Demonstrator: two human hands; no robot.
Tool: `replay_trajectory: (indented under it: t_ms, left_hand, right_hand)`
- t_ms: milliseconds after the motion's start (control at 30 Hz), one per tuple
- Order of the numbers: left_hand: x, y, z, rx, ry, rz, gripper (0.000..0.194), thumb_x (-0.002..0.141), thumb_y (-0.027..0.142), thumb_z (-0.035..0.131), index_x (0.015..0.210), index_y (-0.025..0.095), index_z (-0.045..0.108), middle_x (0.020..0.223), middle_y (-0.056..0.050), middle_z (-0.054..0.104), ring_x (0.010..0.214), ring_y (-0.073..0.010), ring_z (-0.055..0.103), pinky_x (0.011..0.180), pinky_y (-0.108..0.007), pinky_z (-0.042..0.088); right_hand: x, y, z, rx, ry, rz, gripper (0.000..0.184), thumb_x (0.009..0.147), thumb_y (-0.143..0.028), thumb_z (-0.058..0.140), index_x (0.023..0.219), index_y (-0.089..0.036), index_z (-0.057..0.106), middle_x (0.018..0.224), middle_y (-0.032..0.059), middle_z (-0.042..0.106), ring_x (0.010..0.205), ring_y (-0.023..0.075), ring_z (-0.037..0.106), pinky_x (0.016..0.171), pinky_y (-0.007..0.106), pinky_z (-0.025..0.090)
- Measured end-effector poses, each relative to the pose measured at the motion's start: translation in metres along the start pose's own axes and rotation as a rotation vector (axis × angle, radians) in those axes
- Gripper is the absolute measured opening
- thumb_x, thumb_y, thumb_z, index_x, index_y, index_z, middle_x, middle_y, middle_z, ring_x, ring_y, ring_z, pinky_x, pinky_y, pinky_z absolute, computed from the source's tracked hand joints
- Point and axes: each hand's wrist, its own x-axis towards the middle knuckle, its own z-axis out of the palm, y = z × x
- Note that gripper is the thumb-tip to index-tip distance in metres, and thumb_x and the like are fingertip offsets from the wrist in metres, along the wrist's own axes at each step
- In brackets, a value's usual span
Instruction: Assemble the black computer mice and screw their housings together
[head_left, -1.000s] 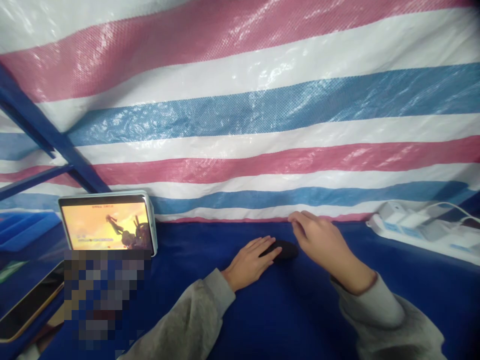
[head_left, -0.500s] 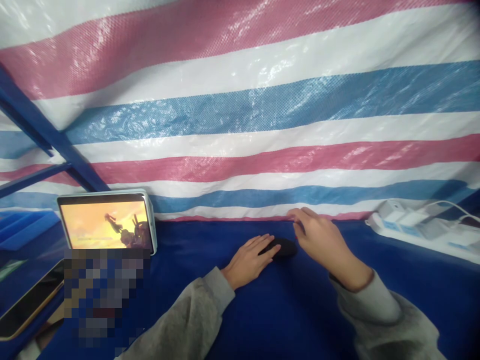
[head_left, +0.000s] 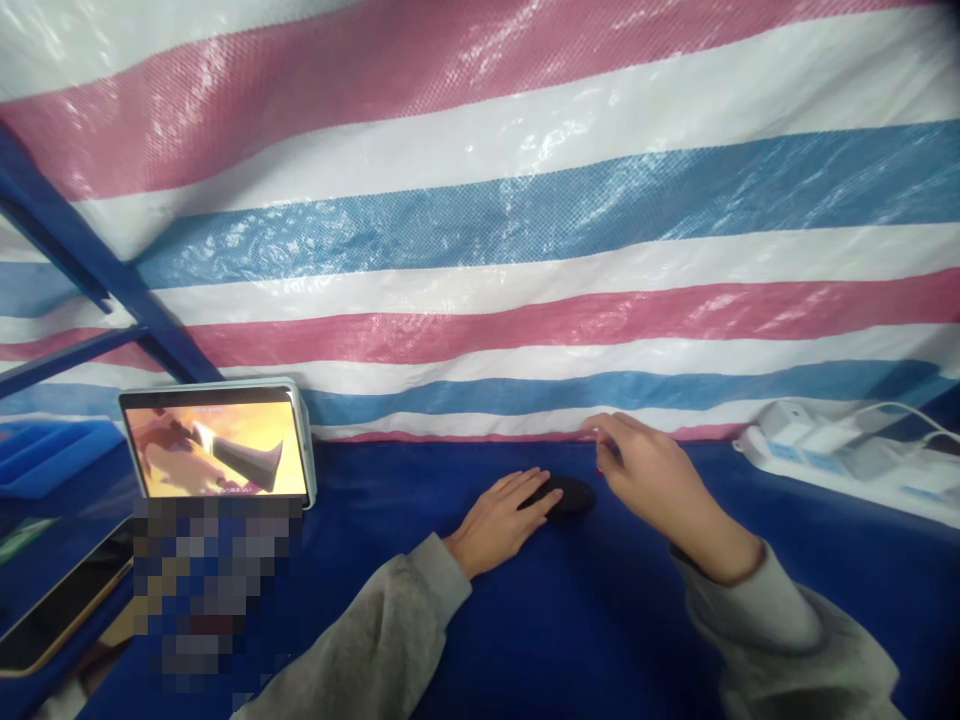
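Note:
A black computer mouse (head_left: 574, 495) lies on the dark blue tabletop. My left hand (head_left: 506, 510) grips its left end, the thumb along the near side and the fingers over the top. To the right of the mouse and a little above the table, my right hand (head_left: 649, 470) is raised with the fingers curled in and the tips bent towards the thumb. A tiny red spot shows by its fingertips. What those fingers hold, if anything, is too small to make out.
A tablet (head_left: 217, 445) playing a video stands at the left. Before it lie a phone (head_left: 67, 600) and a blurred-out patch. A blue tray (head_left: 52, 455) sits at far left. A white power strip (head_left: 847, 470) with chargers is at right. Striped sheeting (head_left: 480, 230) hangs behind.
My right hand has shifted slightly to the right, away from the mouse. My left hand stays on the mouse. The picture on the tablet has changed.

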Motion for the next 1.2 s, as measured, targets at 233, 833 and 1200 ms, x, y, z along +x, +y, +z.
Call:
replay_trajectory:
  t_ms: [233, 833, 1200]
  left_hand:
    - [-0.001, 0.000, 0.002, 0.011, 0.001, 0.008, 0.041, 0.106, 0.026, 0.040, 0.147, 0.021, 0.044, 0.153, -0.012, 0.046, 0.144, -0.0234, 0.041, 0.116, -0.044, 0.041]
    - [-0.001, 0.000, 0.001, 0.019, 0.017, 0.015, 0.040, 0.106, 0.025, 0.040, 0.146, 0.021, 0.045, 0.152, -0.012, 0.047, 0.143, -0.0239, 0.042, 0.116, -0.044, 0.042]
    - [-0.001, 0.000, 0.000, 0.006, 0.018, 0.020, 0.041, 0.106, 0.025, 0.039, 0.146, 0.022, 0.044, 0.152, -0.012, 0.046, 0.143, -0.0232, 0.042, 0.116, -0.044, 0.042]
  right_hand:
    - [0.001, 0.001, 0.001, -0.010, -0.009, -0.002, 0.028, 0.085, -0.012, 0.045, 0.103, -0.022, 0.065, 0.088, 0.0035, 0.069, 0.071, 0.0167, 0.063, 0.063, 0.028, 0.039]
    - [0.000, -0.007, 0.002, -0.104, -0.103, 0.030, 0.025, 0.086, -0.014, 0.048, 0.101, -0.024, 0.066, 0.096, 0.0016, 0.070, 0.070, 0.0153, 0.062, 0.059, 0.028, 0.029]
    - [0.000, -0.009, 0.000, -0.186, -0.097, 0.042, 0.026, 0.091, -0.018, 0.043, 0.102, -0.023, 0.067, 0.094, 0.0027, 0.067, 0.066, 0.0138, 0.058, 0.057, 0.030, 0.028]
